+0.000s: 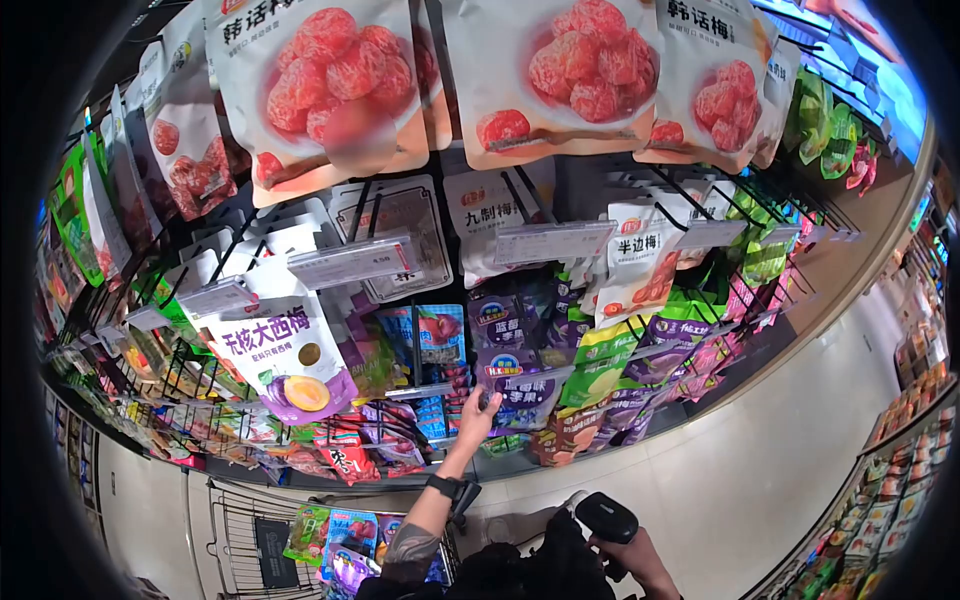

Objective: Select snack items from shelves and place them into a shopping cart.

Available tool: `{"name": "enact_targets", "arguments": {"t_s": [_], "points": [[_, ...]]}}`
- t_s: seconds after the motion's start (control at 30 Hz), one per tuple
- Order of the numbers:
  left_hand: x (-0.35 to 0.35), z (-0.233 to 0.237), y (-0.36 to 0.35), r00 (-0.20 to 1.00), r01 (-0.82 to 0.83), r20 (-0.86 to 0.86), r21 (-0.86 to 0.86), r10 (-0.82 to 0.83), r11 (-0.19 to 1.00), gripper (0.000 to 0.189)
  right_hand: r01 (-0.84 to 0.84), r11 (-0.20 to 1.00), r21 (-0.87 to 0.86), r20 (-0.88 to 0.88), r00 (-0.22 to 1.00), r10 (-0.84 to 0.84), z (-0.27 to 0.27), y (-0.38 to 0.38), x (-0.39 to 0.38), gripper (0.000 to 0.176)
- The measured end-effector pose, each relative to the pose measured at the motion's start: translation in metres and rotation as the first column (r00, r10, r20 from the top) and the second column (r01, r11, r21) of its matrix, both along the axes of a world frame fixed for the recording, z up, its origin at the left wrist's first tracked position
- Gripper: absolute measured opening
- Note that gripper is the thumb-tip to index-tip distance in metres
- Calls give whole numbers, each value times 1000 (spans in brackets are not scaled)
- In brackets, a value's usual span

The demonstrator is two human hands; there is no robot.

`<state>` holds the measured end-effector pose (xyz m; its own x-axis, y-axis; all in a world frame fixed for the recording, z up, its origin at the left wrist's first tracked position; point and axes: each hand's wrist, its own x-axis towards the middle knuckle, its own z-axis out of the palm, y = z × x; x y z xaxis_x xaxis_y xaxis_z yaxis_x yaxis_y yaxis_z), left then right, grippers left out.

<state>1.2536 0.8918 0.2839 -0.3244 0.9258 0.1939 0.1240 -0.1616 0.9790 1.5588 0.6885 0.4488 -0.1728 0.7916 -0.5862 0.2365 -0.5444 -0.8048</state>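
My left hand reaches up to the rack, a dark band on its wrist. Its fingers are closed at the left edge of a purple blueberry-flavored plum snack bag that hangs on a hook. A small dark thing shows at the fingers; I cannot make out what it is. Low in front of me, my right hand is wrapped around a black handheld scanner. A blue snack bag hangs to the upper left of my left hand.
Large white dried-plum bags hang along the top row. A white and purple prune bag sticks out at left. Below stands a wire shopping cart with several snack bags in it. More shelves line the right side.
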Motion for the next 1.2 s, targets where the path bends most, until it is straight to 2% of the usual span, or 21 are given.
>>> {"name": "enact_targets", "arguments": {"t_s": [0.03, 0.07, 0.13, 0.27, 0.37, 0.4, 0.43, 0.47, 0.5, 0.53, 0.57, 0.67, 0.7, 0.73, 0.77, 0.87, 0.97, 1.07, 1.2], "points": [[-4, -5, -13, 991, 122, 64, -79, -117, 989, 32, 4, 1000, -7, 15, 1000, -4, -4, 1, 3, 17], [-3, 5, -27, 973, 174, 170, -97, -156, 980, 30, 41, 996, -82, 10, 999, -40, -4, 2, 6, 16], [0, 21, -54, 899, 278, 384, -129, -211, 952, 25, 116, 993, -5, -55, 992, -116, 0, 4, 4, 18], [8, 21, -92, 800, 367, 546, -116, -249, 923, 12, 128, 992, 25, -69, 990, -126, -4, 11, 7, 14], [18, 31, -121, 458, 324, 889, -197, 29, 925, 16, 102, 994, 43, -58, 993, -100, -5, 11, 6, 13], [19, 48, -134, 422, 315, 895, -296, 146, 902, 18, 66, 997, 32, -17, 998, -65, -2, 11, 4, 13], [17, 26, -142, 295, 352, 954, -166, 59, 921, 16, 31, 999, 17, 25, 999, -32, 2, 10, 3, 13], [13, -13, -141, 76, 414, 975, 158, -207, 896, 14, 23, 1000, 11, 39, 999, -24, 5, 9, 1, 13], [8, -52, -139, -198, 425, 868, 494, -454, 758, 13, 21, 998, 67, 9, 1000, -21, 2, 6, -1, 13], [6, -77, -140, -379, 404, 731, 682, -567, 610, 12, -31, 999, 31, 22, 999, 31, 3, 5, 0, 14], [10, -27, -156, -374, 355, 787, 610, -490, 708, 9, -85, 996, -4, 29, 996, 85, 6, 5, 0, 14], [5, 19, -159, -387, 311, 751, 652, -535, 691, 4, -172, 983, -65, -38, 985, 170, 45, 5, -18, 18], [4, 36, -160, -357, 314, 759, 646, -544, 696, 4, -215, 973, -84, -57, 976, 210, 51, 4, -22, 19], [3, 57, -163, -313, 322, 778, 627, -545, 709, 5, -380, 917, -117, 1, 924, 383, 47, 1, -16, 25], [1, 75, -165, -269, 330, 793, 610, -547, 721, 7, -429, 902, -54, -18, 903, 429, 51, -2, -20, 27], [-5, 86, -162, -197, 338, 747, 660, -635, 672, 10, -573, 801, 177, -22, 811, 585, 72, -5, -29, 37], [-8, 91, -160, -150, 333, 733, 669, -664, 664, 12, -565, 770, 295, -14, 803, 595, 72, -4, -39, 35], [-12, 91, -161, -138, 341, 732, 667, -667, 662, 13, -614, 732, 297, 54, 776, 629, 71, -1, -43, 35], [-17, 86, -164, -133, 342, 729, 669, -671, 660, 12, -615, 726, 307, 62, 774, 630, 73, 1, -44, 34]]}}
